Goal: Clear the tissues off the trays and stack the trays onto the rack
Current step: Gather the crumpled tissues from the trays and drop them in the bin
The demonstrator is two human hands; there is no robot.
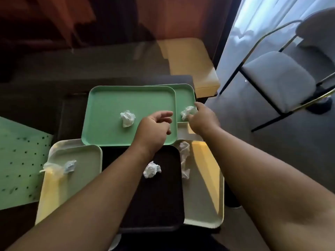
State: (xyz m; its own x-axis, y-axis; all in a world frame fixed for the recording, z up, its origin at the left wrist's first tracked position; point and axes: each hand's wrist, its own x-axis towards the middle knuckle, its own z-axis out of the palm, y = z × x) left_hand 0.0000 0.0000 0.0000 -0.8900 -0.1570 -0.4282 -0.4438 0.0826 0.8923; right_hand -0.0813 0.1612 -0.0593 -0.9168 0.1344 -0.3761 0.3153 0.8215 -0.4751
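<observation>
Progress: early stage by the look of it; every tray in view carries a tissue and none stands on a rack.
Rack: not identifiable in this view.
Upper green tray (112, 113): overlaps the second green tray (185, 96); a crumpled tissue (127, 118) lies near its centre.
Black tray (159, 192): holds a white wad (152, 169) beside the left forearm.
Left cream tray (81, 160): bears a tissue with a yellowish wrapper (61, 166).
Right cream tray (203, 187): carries a long twisted tissue (184, 159) along its left edge.
Right hand (203, 118): fingertips touch the far tissue (188, 111) on the second green tray; thumb and fingers appear to close around it, though whether it is fully pinched cannot be told.
Left hand (154, 127): hovers over the right part of the upper green tray, fingers loosely curled and apart, holding nothing; the central tissue lies just beside them, to their left.
Remaining: five tissues to clear, then all the trays to stack.
</observation>
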